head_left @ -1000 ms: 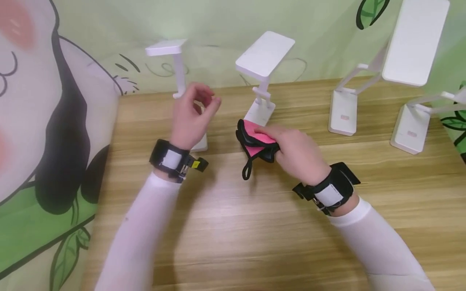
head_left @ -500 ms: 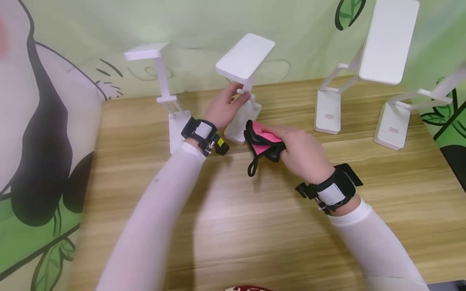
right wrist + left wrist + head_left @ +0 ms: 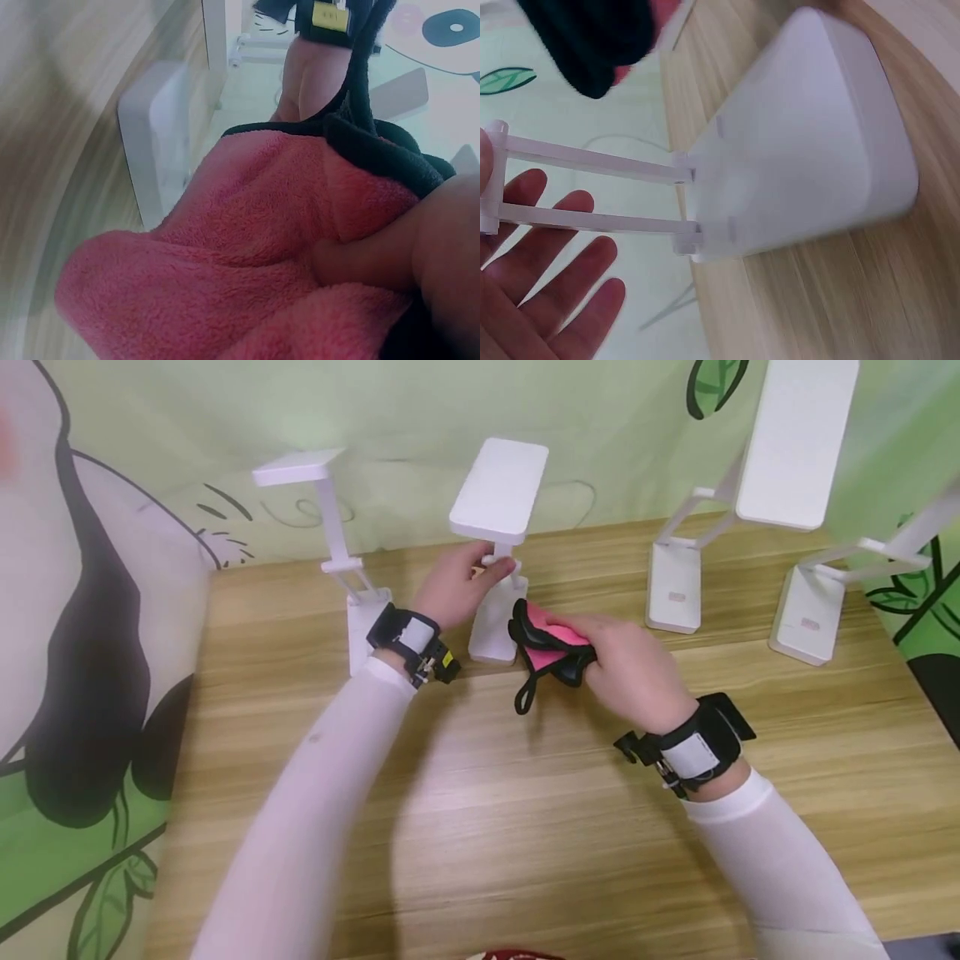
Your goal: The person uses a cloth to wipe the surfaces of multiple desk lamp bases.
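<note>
My left hand grips the hinge bar of a white folding desk lamp, its thumb in front and fingers behind the bar. The left wrist view shows the lamp's base on the wooden table and two thin struts rising to the hinge. My right hand holds a folded pink cloth with black edging and a hanging loop, just right of that base. Up close, the thumb presses into the fluffy pink side of the cloth; most of the other fingers are hidden.
Another white lamp stands to the left, behind my left wrist strap. Two more, one with its broad panel raised and one base beside it, stand at the right. A painted wall rises behind the table.
My left hand has moved right, from in front of the leftmost lamp to the second lamp's hinge. That lamp has turned to face more squarely forward. The cloth stays in my right hand.
</note>
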A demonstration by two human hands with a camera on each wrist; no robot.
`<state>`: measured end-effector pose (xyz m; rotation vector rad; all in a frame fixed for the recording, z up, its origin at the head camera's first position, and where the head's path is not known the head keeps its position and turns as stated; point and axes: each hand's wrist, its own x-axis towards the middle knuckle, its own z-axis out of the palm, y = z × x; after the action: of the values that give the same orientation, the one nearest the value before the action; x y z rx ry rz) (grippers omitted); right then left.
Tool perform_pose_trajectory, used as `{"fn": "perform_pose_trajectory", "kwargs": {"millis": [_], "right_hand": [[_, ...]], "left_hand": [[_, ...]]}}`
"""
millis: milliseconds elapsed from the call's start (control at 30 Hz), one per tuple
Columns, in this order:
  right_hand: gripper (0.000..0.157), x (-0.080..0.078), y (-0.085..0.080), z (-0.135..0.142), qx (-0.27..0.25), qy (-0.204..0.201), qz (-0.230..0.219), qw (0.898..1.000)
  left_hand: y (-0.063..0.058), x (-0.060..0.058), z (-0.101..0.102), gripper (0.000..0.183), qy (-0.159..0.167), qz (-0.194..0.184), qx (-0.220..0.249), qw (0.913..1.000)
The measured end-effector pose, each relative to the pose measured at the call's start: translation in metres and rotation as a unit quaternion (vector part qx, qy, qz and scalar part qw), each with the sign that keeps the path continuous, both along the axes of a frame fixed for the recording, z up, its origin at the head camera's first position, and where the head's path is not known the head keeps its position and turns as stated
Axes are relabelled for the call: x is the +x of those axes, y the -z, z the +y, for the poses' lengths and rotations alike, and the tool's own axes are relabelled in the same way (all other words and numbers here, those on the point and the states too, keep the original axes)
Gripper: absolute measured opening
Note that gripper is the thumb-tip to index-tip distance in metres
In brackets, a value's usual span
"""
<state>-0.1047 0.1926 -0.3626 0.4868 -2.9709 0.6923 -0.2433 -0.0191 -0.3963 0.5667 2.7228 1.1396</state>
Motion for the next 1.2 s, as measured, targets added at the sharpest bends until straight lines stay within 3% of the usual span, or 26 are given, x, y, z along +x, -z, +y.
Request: {"fn": "perform_pose_trajectory", "kwargs": {"millis": [167, 400, 567, 767, 933, 1067, 1200], "right_hand": [[0.047, -0.003, -0.004, -0.004, -0.005, 0.003, 0.016, 1.000], [0.047, -0.006, 0.002, -0.024, 0.018, -0.028, 0.027, 0.999], [0.051, -0.010, 0.024, -0.049, 0.034, -0.059, 0.042, 0.997], [0.068, -0.002, 0.056, -0.073, 0.120, -0.157, 0.004, 0.980], [0.072, 0.001, 0.061, -0.076, 0.120, -0.164, -0.006, 0.979], [0.062, -0.011, 0.062, -0.079, 0.092, -0.176, -0.001, 0.980], [0.049, -0.038, 0.064, -0.087, 0.077, -0.171, 0.005, 0.982]], "left_hand": [[-0.003, 0.013, -0.008, 0.056, -0.008, 0.026, -0.035, 0.9990], [-0.004, 0.028, -0.013, 0.044, 0.028, 0.081, -0.027, 0.9960], [-0.007, 0.031, -0.014, 0.040, 0.036, 0.064, -0.024, 0.9970], [-0.009, 0.033, -0.016, 0.040, 0.052, 0.044, -0.009, 0.9976], [-0.008, 0.035, -0.020, 0.041, 0.055, 0.050, -0.005, 0.9972], [-0.006, 0.036, -0.023, 0.040, 0.051, 0.061, -0.006, 0.9968], [-0.005, 0.035, -0.024, 0.038, 0.048, 0.086, -0.013, 0.9951]]}}
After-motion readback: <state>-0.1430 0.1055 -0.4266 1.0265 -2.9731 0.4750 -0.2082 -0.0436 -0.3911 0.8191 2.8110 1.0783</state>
